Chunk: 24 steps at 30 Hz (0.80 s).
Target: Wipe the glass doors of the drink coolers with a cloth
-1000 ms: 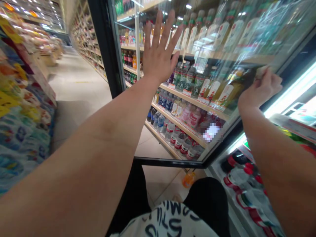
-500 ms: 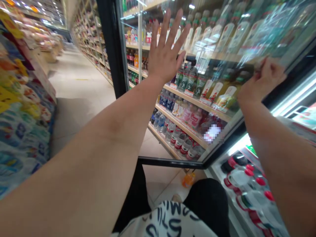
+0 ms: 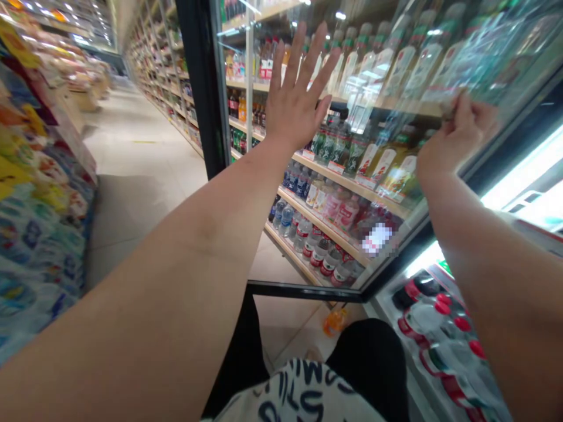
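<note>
My left hand (image 3: 294,105) lies flat on the glass door (image 3: 396,70) of a drinks cooler, fingers spread and holding nothing. My right hand (image 3: 457,138) is closed in a pinch against the same pane further right. A small pale thing shows at its fingertips, but I cannot make it out. The door stands swung out into the aisle, with its black bottom frame (image 3: 303,290) at my knees. Shelves of bottles show through and reflect in the glass.
Inside the lit cooler, red-capped bottles (image 3: 431,328) lie at the lower right. An orange bottle (image 3: 335,321) is on the floor under the door. Colourful packs (image 3: 39,205) fill the left shelf. The tiled aisle (image 3: 141,164) runs ahead past long shelving.
My right hand has slid up and slightly left along the glass, still pinched. My left hand has stayed flat on the pane and shifted a little to the right.
</note>
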Each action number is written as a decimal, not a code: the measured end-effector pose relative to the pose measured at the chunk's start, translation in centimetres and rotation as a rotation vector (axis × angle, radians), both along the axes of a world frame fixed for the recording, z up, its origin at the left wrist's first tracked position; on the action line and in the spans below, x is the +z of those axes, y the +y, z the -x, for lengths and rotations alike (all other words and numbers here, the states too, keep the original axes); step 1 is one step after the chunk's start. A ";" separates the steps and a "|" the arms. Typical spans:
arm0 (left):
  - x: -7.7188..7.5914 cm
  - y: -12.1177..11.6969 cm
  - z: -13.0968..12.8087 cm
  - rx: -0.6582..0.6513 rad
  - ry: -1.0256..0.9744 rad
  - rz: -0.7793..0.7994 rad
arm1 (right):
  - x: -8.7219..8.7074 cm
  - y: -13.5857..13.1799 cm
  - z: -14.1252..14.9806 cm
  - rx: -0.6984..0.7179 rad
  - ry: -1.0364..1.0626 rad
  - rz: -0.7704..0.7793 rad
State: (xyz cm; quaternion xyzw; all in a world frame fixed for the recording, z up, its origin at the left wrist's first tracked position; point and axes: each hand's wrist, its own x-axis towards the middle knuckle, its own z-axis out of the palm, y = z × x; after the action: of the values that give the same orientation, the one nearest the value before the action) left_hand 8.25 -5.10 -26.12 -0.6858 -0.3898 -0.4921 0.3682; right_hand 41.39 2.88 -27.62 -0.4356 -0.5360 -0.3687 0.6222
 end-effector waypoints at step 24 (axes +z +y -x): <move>0.0 -0.3 0.1 -0.001 -0.008 0.003 | 0.2 -1.7 5.1 0.057 -0.249 0.024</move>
State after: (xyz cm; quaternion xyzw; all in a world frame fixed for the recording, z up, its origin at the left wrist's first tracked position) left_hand 8.13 -5.39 -26.10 -0.6845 -0.3917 -0.4946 0.3654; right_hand 36.27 1.20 -27.39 -0.3783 -0.6257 -0.3958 0.5557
